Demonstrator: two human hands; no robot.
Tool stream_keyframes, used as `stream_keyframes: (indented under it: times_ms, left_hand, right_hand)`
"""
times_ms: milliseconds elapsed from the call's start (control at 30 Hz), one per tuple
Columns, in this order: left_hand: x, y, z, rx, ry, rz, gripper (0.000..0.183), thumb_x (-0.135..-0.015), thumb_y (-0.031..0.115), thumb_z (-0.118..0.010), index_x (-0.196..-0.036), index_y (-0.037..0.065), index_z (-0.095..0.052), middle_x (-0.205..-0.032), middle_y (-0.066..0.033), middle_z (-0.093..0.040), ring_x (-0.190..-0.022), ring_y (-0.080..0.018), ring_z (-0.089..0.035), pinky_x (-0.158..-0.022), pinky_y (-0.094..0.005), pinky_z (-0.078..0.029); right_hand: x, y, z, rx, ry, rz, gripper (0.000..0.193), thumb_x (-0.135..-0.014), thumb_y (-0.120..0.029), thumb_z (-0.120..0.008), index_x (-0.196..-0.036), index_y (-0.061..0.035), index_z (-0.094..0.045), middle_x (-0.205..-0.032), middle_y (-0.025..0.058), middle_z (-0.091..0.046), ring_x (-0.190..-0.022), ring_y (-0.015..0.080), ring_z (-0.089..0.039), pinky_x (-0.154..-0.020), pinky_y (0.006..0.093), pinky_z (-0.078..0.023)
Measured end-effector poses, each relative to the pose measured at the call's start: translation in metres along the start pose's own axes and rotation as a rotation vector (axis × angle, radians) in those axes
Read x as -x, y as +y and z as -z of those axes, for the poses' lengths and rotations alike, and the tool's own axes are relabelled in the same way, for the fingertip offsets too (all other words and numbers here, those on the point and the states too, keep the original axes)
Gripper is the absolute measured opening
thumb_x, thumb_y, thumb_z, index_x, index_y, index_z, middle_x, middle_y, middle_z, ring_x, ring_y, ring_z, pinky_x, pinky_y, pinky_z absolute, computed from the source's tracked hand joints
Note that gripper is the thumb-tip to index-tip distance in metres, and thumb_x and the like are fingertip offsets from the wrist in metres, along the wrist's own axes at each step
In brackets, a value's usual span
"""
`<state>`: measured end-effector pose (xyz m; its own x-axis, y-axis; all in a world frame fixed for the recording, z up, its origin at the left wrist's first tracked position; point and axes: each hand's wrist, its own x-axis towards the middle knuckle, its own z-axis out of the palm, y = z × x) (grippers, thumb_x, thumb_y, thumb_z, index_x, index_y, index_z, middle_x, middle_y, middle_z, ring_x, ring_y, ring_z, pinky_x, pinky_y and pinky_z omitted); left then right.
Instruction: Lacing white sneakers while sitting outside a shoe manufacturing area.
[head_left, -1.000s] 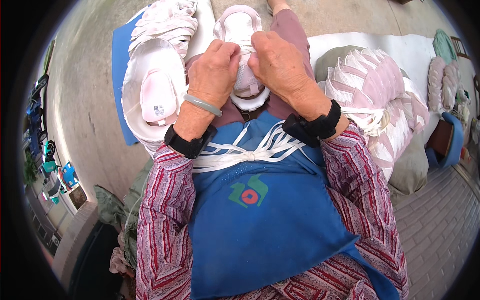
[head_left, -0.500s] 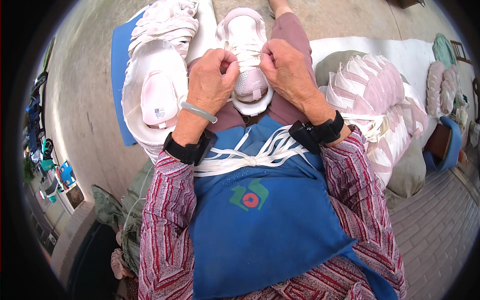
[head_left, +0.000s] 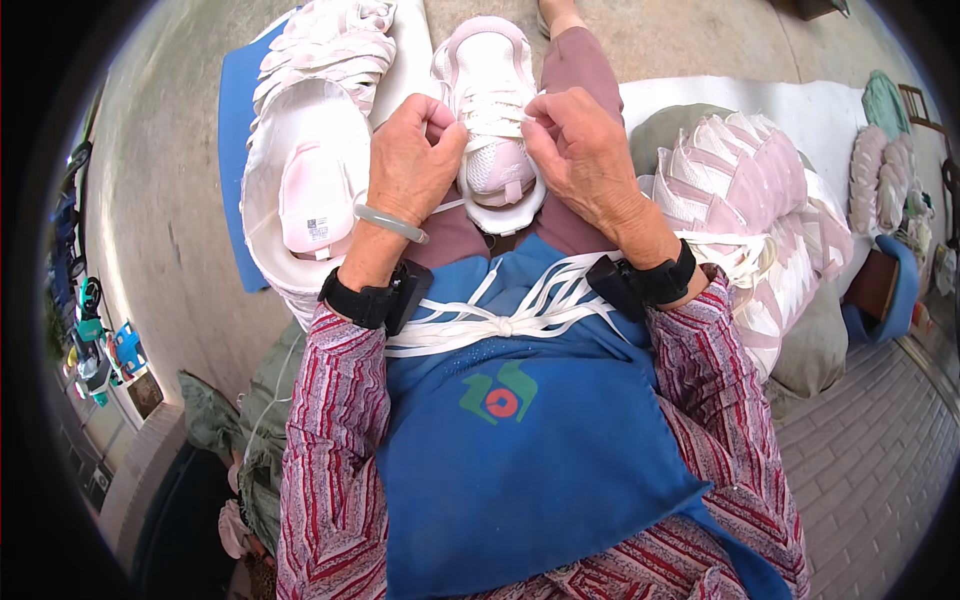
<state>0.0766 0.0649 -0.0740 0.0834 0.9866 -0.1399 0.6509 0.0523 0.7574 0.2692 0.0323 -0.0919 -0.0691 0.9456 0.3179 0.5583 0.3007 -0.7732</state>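
Note:
A white and pink sneaker (head_left: 490,60) rests between my knees, its toe pointing away from me. White shoelace (head_left: 495,112) crosses its front in several rows. My left hand (head_left: 412,150) is closed in a pinch at the left edge of the lacing, on a lace end. On the opposite edge, my right hand (head_left: 580,150) pinches the lace too, thumb against forefinger. A bunch of loose white laces (head_left: 505,324) knotted in the middle lies across my blue apron (head_left: 530,450).
To my left, a white tub-like holder (head_left: 262,215) contains a pink insole (head_left: 315,200), with stacked shoe uppers (head_left: 325,50) beyond it. More pink and white uppers (head_left: 735,165) are piled at right on a grey-green sack (head_left: 815,345). A blue chair (head_left: 905,285) stands farther right.
Both hands have shifted slightly outward from the lacing, the right one turning a little. The sneaker stays in place between my knees.

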Motion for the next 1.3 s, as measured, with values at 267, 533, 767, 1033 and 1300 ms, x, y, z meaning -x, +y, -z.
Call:
stream_keyframes:
  times_ms: [267, 533, 767, 1033, 1300]
  left_hand:
    - [0.045, 0.003, 0.047, 0.584, -0.150, 0.182, 0.023, -0.093, 0.016, -0.059, -0.107, -0.001, -0.065, -0.096, -0.0053, -0.068, -0.073, -0.0092, -0.057, -0.067, -0.0240, -0.048]
    - [0.101, 0.002, 0.040, 1.242, -0.109, 0.129, 0.028, -0.092, 0.021, -0.063, -0.109, -0.001, -0.061, -0.095, -0.0033, -0.064, -0.063, -0.0048, -0.050, -0.057, -0.0198, -0.042]
    - [0.097, -0.016, 0.099, 1.131, -0.357, 0.319, 0.025, -0.089, 0.023, -0.068, -0.099, 0.000, -0.063, -0.086, -0.0006, -0.063, -0.066, -0.0063, -0.052, -0.061, -0.0218, -0.043]
    - [0.094, -0.024, 0.112, 0.011, -0.376, 0.273, 0.019, -0.087, 0.016, -0.067, -0.093, -0.001, -0.063, -0.076, 0.0009, -0.060, -0.064, -0.0084, -0.048, -0.060, -0.0246, -0.042]
    - [0.087, 0.009, 0.051, 0.704, -0.315, 0.214, 0.040, -0.100, 0.024, -0.051, -0.129, -0.003, -0.053, -0.097, -0.0070, -0.066, -0.056, -0.0040, -0.052, -0.052, -0.0179, -0.046]
  right_hand:
    - [-0.001, -0.065, 0.025, -0.750, -0.258, -0.484, 0.022, -0.092, -0.004, -0.050, -0.111, 0.0002, -0.060, -0.079, 0.0097, -0.065, -0.066, 0.0159, -0.060, -0.061, 0.0249, -0.048]
    - [0.000, -0.143, -0.015, -1.095, -0.401, -0.012, 0.028, -0.095, 0.000, -0.041, -0.119, 0.0004, -0.055, -0.084, 0.0036, -0.061, -0.066, 0.0055, -0.054, -0.057, 0.0221, -0.043]
    - [-0.013, -0.131, 0.016, -1.268, -0.347, -0.355, 0.032, -0.095, -0.008, -0.045, -0.124, 0.0049, -0.048, -0.085, 0.0069, -0.064, -0.068, 0.0089, -0.061, -0.061, 0.0249, -0.051]
    - [0.018, -0.072, -0.005, -1.273, -0.038, -0.831, 0.027, -0.097, -0.007, -0.049, -0.120, 0.0043, -0.055, -0.095, 0.0102, -0.066, -0.079, 0.0124, -0.065, -0.068, 0.0244, -0.055]
    - [0.036, -0.081, -0.015, -0.860, -0.265, -0.571, 0.023, -0.096, -0.007, -0.049, -0.116, 0.0031, -0.052, -0.088, 0.0077, -0.065, -0.067, 0.0084, -0.062, -0.057, 0.0211, -0.051]
